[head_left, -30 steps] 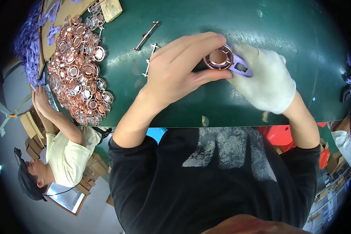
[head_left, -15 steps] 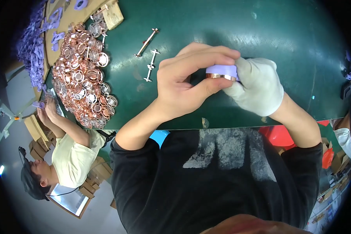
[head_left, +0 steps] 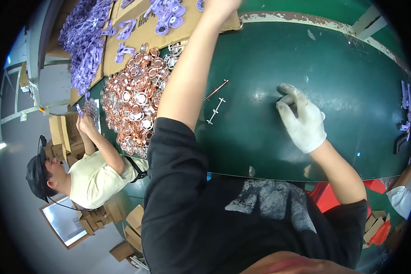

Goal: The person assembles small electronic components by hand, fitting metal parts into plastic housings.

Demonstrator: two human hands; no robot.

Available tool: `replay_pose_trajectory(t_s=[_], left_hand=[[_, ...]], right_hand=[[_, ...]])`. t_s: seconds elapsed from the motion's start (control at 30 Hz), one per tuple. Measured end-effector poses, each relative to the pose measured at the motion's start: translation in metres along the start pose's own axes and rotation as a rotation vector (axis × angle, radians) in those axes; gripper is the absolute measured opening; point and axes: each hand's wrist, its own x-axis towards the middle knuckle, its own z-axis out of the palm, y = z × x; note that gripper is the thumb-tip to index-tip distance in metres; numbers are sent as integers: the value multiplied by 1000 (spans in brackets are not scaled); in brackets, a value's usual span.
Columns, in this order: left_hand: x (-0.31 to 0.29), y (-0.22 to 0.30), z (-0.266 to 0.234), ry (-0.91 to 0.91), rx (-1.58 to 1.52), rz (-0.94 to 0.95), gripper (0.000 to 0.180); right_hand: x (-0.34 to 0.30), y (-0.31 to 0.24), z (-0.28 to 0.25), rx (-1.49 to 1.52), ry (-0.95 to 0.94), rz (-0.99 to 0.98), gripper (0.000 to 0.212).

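Note:
My bare left hand (head_left: 223, 6) is stretched to the far edge of the view. Its fingers lie beyond the picture, so whether it holds anything is hidden. Just left of it a round purple plastic part (head_left: 200, 5) shows at the cardboard. My right hand (head_left: 301, 119), in a white glove, hovers over the green table (head_left: 260, 137) with fingers loosely bent and apart, nothing in them. Between my arms lie a copper-coloured rod piece (head_left: 216, 90) and a silver rod piece (head_left: 216, 111).
A heap of copper and silver ring parts (head_left: 134, 96) lies left of my left arm. Beyond it, purple parts (head_left: 169, 13) rest on a cardboard sheet (head_left: 194, 28), with a large purple pile (head_left: 84, 41) behind. At the left a co-worker (head_left: 96, 178) handles a purple piece.
My left hand has left the right one and reached far forward. The purple part with the copper rim is gone from between my hands. The gloved hand has opened. The view has shifted.

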Motion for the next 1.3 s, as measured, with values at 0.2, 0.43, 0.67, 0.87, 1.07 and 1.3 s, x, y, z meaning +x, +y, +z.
replay_pose_trajectory(t_s=[0.2,0.43,0.67,0.87,1.07,1.3], left_hand=[[-2,-61,-76,61,803,650,25],[-86,-18,-81,-115,603,389,29],[-236,10,-58,-592,85,288,36],[-258,-48,-120,176,959,-27,34],[-288,-63,-119,152,901,-109,40],[-282,-79,-117,205,722,24,29]], right_hand=[[0,-9,1,-71,-10,-20,33],[-1,-13,0,-134,92,-232,45],[2,-17,-9,-446,4,-643,53],[-2,-7,-3,-398,-31,-466,38],[2,-4,-2,-394,-75,-411,36],[3,-6,-3,-385,-84,-400,35]])
